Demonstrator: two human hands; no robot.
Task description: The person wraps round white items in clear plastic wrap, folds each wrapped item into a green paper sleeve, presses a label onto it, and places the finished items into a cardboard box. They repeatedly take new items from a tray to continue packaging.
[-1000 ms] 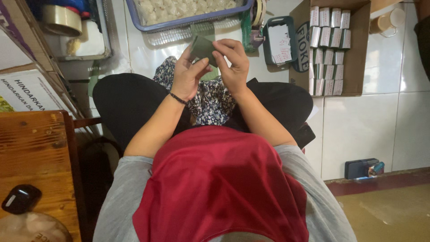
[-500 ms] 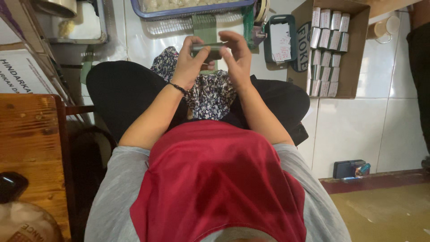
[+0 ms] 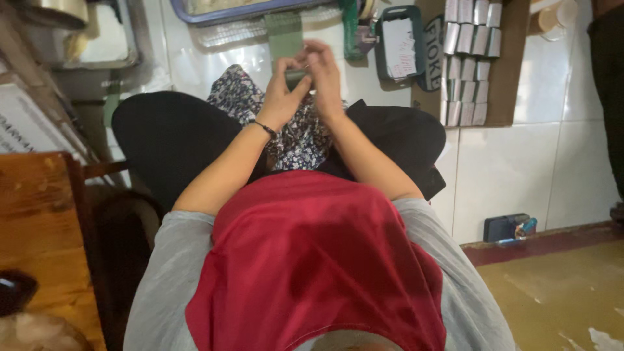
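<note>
Pinched a small grey-green packet between left hand and right hand, fingers closed on its edges. Held above the patterned cloth, probably for folding, near the cardboard box of stacked packs.

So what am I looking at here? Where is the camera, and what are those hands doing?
There is no machine here. The camera sits on a person's head and looks straight down, so you see their red cloth, grey sleeves and both bare arms reaching forward over their lap. The left hand and right hand meet around a small greenish piece, pinched between the fingers; the picture is too blurred to say what it is. A patterned cloth lies on the lap. Beyond, on the white tiled floor, are a cardboard box of small silvery packets, a blue-rimmed tray and a dark green tray holding paper. A wooden surface is at the left.
</note>
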